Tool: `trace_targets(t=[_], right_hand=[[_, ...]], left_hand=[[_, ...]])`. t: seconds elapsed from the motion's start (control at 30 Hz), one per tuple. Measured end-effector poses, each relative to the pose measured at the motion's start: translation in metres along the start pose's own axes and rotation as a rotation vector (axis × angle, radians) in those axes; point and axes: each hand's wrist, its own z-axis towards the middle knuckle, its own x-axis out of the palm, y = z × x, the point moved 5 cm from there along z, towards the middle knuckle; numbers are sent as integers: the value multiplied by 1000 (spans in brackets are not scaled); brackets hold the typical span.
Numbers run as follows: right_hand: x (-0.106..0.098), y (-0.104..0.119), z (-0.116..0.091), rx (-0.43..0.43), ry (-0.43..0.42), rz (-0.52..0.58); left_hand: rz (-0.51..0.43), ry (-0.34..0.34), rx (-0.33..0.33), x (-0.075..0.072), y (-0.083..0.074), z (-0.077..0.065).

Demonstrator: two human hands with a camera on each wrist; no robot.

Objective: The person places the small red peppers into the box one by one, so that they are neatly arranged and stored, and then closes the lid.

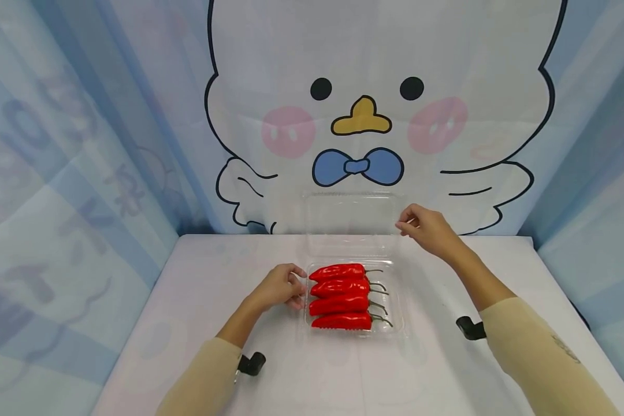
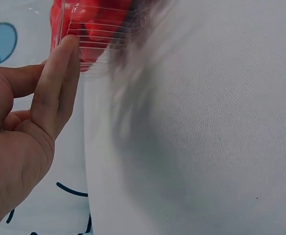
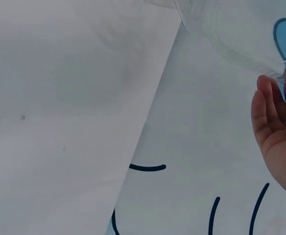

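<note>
Several red chili peppers [image 1: 340,288] with green stems lie side by side in a clear plastic clamshell box [image 1: 398,277]. Its transparent lid [image 1: 351,214] is raised at the back, tilted up against the curtain. At the box's left wall, my left hand [image 1: 281,286] rests its fairly straight fingertips on the plastic; the left wrist view shows those fingers [image 2: 55,83] against the ribbed side. My right hand [image 1: 421,228] pinches the lid's right edge between thumb and fingers, near a corner of the lid [image 3: 245,58] in the right wrist view.
The box stands on a white-covered table [image 1: 213,277]. Behind it hangs a curtain [image 1: 364,58] printed with a cartoon bird, and more blue curtain [image 1: 57,173] closes off the sides. Black mounts [image 1: 252,364] stick out by both sleeves.
</note>
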Motion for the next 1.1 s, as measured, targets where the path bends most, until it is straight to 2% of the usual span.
trace_targets(t=[0.23, 0.7, 0.93, 1.1], right_hand=[[-6, 9, -10, -45, -14, -35], [-11, 23, -36, -193, -30, -93], [-11, 28, -52, -206, -25, -109], [-5, 24, -64, -208, -26, -119]], left_hand=[[18, -16, -39, -2, 1, 5], [22, -42, -28, -6, -1, 14], [24, -54, -22, -9, -5, 17], [7, -58, -9, -10, -3, 20]])
